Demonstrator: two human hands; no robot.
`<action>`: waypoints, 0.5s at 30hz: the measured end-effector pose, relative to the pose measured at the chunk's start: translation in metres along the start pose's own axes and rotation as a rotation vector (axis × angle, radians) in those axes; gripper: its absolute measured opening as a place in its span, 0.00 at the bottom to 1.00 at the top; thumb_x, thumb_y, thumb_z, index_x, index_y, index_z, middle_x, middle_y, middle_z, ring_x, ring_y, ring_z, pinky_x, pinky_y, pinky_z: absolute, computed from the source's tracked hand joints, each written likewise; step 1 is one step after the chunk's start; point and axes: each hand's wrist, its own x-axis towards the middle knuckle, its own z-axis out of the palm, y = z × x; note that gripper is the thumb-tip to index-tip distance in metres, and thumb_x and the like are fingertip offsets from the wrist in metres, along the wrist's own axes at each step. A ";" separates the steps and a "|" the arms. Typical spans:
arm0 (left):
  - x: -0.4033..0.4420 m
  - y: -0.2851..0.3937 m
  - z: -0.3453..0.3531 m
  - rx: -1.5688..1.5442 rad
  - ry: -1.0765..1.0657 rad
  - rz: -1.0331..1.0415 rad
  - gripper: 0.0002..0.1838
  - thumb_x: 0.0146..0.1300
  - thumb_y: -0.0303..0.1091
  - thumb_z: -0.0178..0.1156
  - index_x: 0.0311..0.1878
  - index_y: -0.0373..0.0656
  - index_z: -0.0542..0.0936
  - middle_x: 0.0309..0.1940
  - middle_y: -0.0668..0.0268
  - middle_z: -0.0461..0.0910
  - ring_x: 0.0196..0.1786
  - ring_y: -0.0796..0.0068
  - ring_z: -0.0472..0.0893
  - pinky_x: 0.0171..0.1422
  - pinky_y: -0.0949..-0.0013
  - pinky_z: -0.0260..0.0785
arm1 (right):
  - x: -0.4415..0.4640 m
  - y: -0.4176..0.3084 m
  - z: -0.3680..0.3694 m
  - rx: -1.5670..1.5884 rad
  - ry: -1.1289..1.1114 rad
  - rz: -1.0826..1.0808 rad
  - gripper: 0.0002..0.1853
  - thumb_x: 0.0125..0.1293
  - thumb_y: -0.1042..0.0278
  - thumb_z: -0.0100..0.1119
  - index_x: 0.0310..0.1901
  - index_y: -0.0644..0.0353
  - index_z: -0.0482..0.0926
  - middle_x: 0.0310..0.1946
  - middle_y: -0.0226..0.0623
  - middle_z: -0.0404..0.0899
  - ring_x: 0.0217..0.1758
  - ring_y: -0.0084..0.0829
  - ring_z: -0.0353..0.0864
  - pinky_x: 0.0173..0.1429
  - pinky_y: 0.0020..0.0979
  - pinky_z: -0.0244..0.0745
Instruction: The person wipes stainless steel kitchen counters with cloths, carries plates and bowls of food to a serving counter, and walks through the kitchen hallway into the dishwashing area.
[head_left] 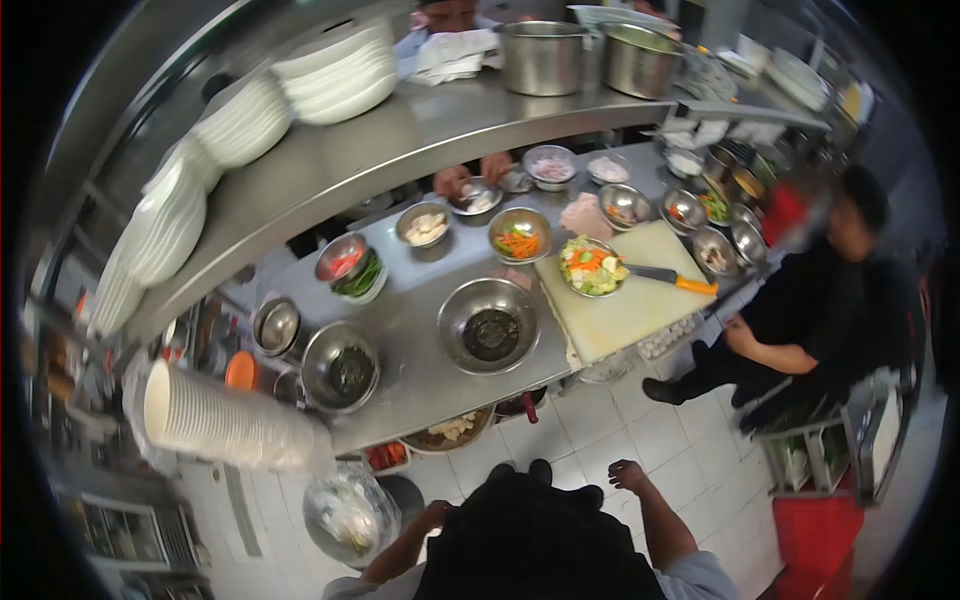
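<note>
Both of my hands hang low in front of the steel counter, away from the food. My left hand (pixel 436 514) is beside my dark apron; its fingers are mostly hidden. Over the tiled floor, my right hand (pixel 627 476) has loosely bent fingers somewhat apart, with nothing visible in them. On the counter ahead are a large steel bowl (pixel 489 326) and a second steel bowl (pixel 341 366). A cutting board (pixel 600 325) carries a bowl of chopped vegetables (pixel 592 267) and a knife with a yellow handle (pixel 695 286).
Bowls of carrot strips (pixel 519 241) and pale pieces (pixel 427 229) stand farther back, where another person's hands (pixel 453 182) work at a bowl. Stacked plates (pixel 240 120) and pots (pixel 543 60) occupy the shelf. A co-worker (pixel 800 310) stands right. A plastic-lined bin (pixel 345 515) is left.
</note>
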 end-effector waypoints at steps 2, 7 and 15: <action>0.033 -0.027 -0.007 -0.068 -0.006 0.265 0.21 0.40 0.38 0.64 0.41 0.43 0.76 0.31 0.60 0.79 0.35 0.62 0.78 0.39 0.63 0.70 | -0.021 0.014 0.005 0.074 0.128 -0.030 0.12 0.57 0.68 0.54 0.41 0.65 0.73 0.30 0.40 0.78 0.28 0.30 0.79 0.28 0.29 0.74; 0.106 -0.001 -0.011 -0.448 -0.523 -0.425 0.11 0.57 0.38 0.52 0.37 0.40 0.75 0.19 0.63 0.72 0.23 0.69 0.76 0.21 0.65 0.68 | -0.111 0.068 0.031 0.263 0.262 0.027 0.14 0.58 0.69 0.52 0.44 0.67 0.71 0.34 0.43 0.77 0.32 0.34 0.79 0.33 0.33 0.76; 0.183 0.120 0.018 -0.078 -0.475 -0.062 0.20 0.55 0.45 0.51 0.29 0.34 0.77 0.23 0.59 0.78 0.22 0.69 0.77 0.23 0.67 0.70 | -0.194 0.266 0.046 0.652 0.443 0.288 0.12 0.57 0.68 0.51 0.42 0.64 0.72 0.30 0.42 0.76 0.27 0.36 0.78 0.28 0.32 0.75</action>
